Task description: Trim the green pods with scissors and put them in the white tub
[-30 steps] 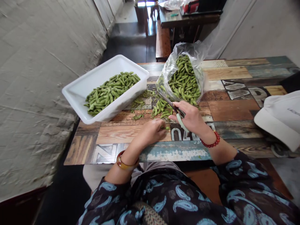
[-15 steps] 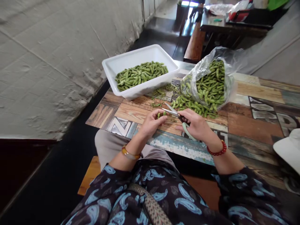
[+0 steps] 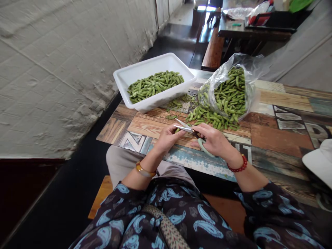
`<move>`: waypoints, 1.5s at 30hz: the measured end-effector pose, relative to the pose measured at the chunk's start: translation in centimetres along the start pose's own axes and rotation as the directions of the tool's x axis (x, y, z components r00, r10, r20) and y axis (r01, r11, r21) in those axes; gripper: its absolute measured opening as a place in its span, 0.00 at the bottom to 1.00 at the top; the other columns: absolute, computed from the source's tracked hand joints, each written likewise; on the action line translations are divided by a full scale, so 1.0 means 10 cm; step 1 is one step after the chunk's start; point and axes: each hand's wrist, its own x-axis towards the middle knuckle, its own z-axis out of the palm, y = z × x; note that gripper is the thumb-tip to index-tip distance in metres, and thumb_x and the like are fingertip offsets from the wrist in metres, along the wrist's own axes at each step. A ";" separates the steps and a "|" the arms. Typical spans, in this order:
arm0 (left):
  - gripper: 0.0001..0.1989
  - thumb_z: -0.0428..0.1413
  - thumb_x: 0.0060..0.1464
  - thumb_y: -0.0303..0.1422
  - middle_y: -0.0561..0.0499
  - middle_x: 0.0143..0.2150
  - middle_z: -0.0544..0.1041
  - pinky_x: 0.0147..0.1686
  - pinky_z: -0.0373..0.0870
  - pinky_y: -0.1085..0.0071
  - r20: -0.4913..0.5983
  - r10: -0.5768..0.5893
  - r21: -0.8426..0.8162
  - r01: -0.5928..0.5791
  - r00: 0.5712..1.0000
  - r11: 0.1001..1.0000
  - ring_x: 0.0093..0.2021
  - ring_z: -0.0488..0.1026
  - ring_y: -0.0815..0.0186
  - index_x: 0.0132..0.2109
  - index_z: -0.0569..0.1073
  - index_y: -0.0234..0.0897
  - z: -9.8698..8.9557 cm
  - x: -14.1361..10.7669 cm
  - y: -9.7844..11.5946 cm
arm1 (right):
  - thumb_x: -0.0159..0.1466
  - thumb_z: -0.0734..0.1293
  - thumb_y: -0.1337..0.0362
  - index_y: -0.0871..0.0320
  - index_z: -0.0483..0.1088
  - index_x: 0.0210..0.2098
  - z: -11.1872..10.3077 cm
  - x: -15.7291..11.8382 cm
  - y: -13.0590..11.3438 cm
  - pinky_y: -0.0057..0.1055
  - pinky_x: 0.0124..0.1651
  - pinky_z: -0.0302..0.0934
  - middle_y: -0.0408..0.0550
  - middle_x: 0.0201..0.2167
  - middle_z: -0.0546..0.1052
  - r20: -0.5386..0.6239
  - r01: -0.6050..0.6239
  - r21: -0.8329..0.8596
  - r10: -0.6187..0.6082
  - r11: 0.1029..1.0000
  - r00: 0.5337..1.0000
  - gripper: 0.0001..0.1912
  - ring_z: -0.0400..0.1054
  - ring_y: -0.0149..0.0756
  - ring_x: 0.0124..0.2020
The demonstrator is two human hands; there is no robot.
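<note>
Between the fingertips of my left hand (image 3: 167,139) is a green edamame pod (image 3: 177,130), mostly hidden by fingers and blades. My right hand (image 3: 214,140) grips a pair of scissors (image 3: 184,128) with pale green handles; the blades are parted and lie over the pod at my left fingertips. Just beyond my hands, loose edamame pods (image 3: 211,118) spill from a clear plastic bag (image 3: 211,100) that lies on its side, full of more pods. A white plastic tub (image 3: 155,63) with pods on its bottom stands at the back left of the table.
Small green trimmings (image 3: 183,101) lie between tub and bag on the patchwork wooden table (image 3: 272,135). A white cap (image 3: 319,159) sits at the right edge. A rough white wall (image 3: 64,69) runs along the left. Behind stand a bench (image 3: 213,52) and another table (image 3: 233,31).
The scissors have moved left and closer to my left hand, so their blades now cross over the pod. The camera view has shifted slightly.
</note>
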 end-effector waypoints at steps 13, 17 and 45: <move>0.12 0.66 0.47 0.39 0.55 0.28 0.72 0.36 0.62 0.73 -0.024 -0.025 0.027 0.025 0.999 0.999 0.31 0.66 0.71 0.31 0.76 0.34 0.03 -0.01 0.07 | 0.66 0.69 0.54 0.58 0.70 0.53 0.00 -0.01 0.02 0.35 0.36 0.66 0.51 0.38 0.75 -0.008 0.042 -0.046 -0.043 0.998 0.999 0.20 0.71 0.39 0.34; 0.13 0.67 0.46 0.37 0.58 0.25 0.66 0.26 0.55 0.76 -0.059 -0.060 -0.022 0.059 0.996 0.998 0.24 0.58 0.76 0.29 0.72 0.34 0.04 -0.02 0.10 | 0.67 0.69 0.55 0.57 0.71 0.51 0.01 -0.01 0.04 0.38 0.42 0.68 0.52 0.39 0.77 -0.037 0.020 -0.064 -0.023 0.998 0.999 0.17 0.73 0.43 0.39; 0.20 0.71 0.42 0.38 0.52 0.28 0.78 0.20 0.55 0.80 0.086 -0.204 -0.294 0.220 0.975 0.930 0.21 0.66 0.76 0.35 0.70 0.34 -0.04 0.01 0.10 | 0.67 0.68 0.55 0.57 0.68 0.53 0.08 0.02 -0.05 0.35 0.37 0.65 0.51 0.39 0.74 -0.010 0.023 -0.083 -0.024 0.996 1.000 0.19 0.69 0.40 0.36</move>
